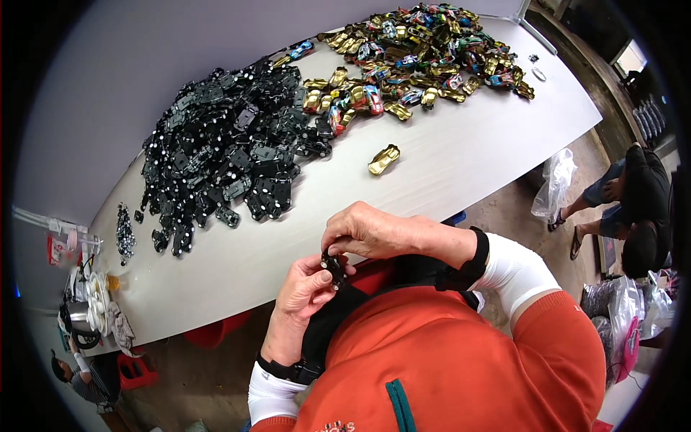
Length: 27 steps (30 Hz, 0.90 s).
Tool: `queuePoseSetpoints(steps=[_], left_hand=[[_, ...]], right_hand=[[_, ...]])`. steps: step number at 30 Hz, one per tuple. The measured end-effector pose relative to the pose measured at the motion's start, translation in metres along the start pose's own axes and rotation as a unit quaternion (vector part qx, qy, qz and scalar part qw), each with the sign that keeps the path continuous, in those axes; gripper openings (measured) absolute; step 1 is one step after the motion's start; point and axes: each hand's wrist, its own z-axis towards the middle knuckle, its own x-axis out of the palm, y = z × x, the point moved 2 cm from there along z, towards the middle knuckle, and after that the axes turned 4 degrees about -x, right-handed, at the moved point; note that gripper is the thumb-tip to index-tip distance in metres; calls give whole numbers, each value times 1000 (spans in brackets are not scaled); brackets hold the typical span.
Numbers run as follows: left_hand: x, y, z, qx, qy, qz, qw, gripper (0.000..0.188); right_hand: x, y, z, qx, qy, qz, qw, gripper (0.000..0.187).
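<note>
Just off the table's front edge, a black toy car chassis (332, 271) with small light-coloured wheels is held between my hands. My left hand (306, 288) is closed around its left side, thumb and fingers pressed on it. My right hand (363, 230) comes from the right, its fingers bent down onto the chassis's upper end; whether they hold a small part is hidden. Beyond my hands, one gold toy car body (384, 159) lies alone on the table (461, 144). A large heap of black toy car chassis (223, 144) spreads at the left.
A heap of gold and multicoloured toy car bodies (425, 54) covers the far table. Small shiny parts form a pile (124, 234) at the left. White spools (98, 302) and a cloth (121, 327) are at the left end. Another person (637, 198) is at the right.
</note>
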Motion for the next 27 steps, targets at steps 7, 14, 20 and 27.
queuePoseSetpoints(steps=[7,14,20,27], left_hand=[[6,-12,10,99,-70,74,990,33],[57,-59,75,369,-66,691,618,34],[78,-48,93,396,-42,814,422,35],[46,-45,94,328,1,520,789,32]], right_hand=[[-116,-65,-82,210,-414,-122,877,22],[-115,-73,-49,247,-289,-325,866,16],[-112,-58,-46,247,-192,-318,895,10],[-117,-34,-53,248,-166,224,928,20]])
